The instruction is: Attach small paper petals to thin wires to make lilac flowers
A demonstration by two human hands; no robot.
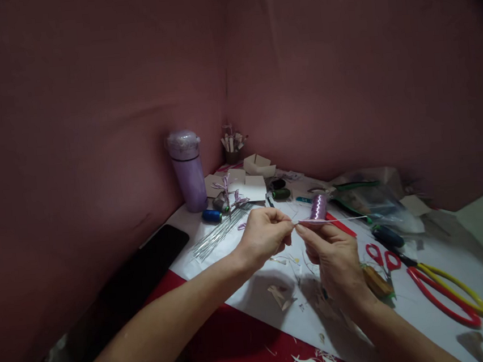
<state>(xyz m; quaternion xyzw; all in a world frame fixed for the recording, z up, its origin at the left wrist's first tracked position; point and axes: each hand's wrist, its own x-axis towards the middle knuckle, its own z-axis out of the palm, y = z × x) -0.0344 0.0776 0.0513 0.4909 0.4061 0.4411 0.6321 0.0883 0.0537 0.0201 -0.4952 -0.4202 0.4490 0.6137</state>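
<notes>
My left hand (267,232) is closed in a pinch on one end of a thin pale wire (347,218), above the middle of the white sheet. Close to its right, my right hand (331,246) pinches the same wire near its fingertips, and the wire sticks out to the right past it. A spool of shiny purple thread (318,208) stands upright just behind my right hand's fingers. Whether that hand touches the spool cannot be made out. A bundle of silvery wires (219,237) lies left of my left hand.
A purple bottle (190,180) stands at the back left, beside a blue spool (212,215). On the right lie red-handled scissors (383,255), large red and yellow pliers (448,292) and a plastic bag (384,198). Paper scraps (280,297) litter the white sheet (254,316).
</notes>
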